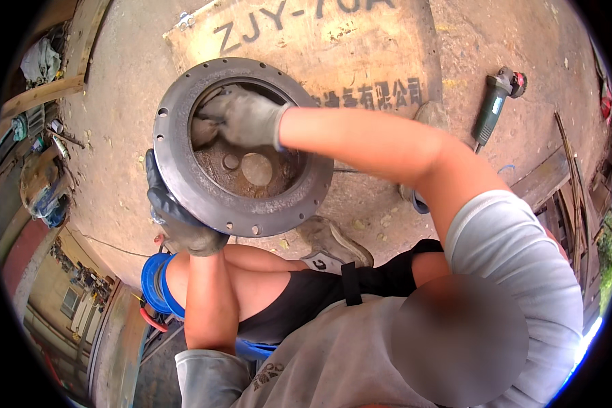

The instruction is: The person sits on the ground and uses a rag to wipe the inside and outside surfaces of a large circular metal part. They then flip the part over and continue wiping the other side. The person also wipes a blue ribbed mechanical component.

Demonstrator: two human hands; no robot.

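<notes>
Over the concrete floor [115, 122], my gloved left hand [180, 224] gripped the metal ring [183, 183] by its lower rim; my right hand [241, 117] pressed half-curled inside it, apparently cleaning; steady support seemed needed.

Single head-worn fisheye view, looking steeply down from above the shoulders. Close on the flanged metal ring [241, 146] at arm's reach, concrete floor [115, 122] beyond, straight edges bending toward a dark circular rim.
</notes>
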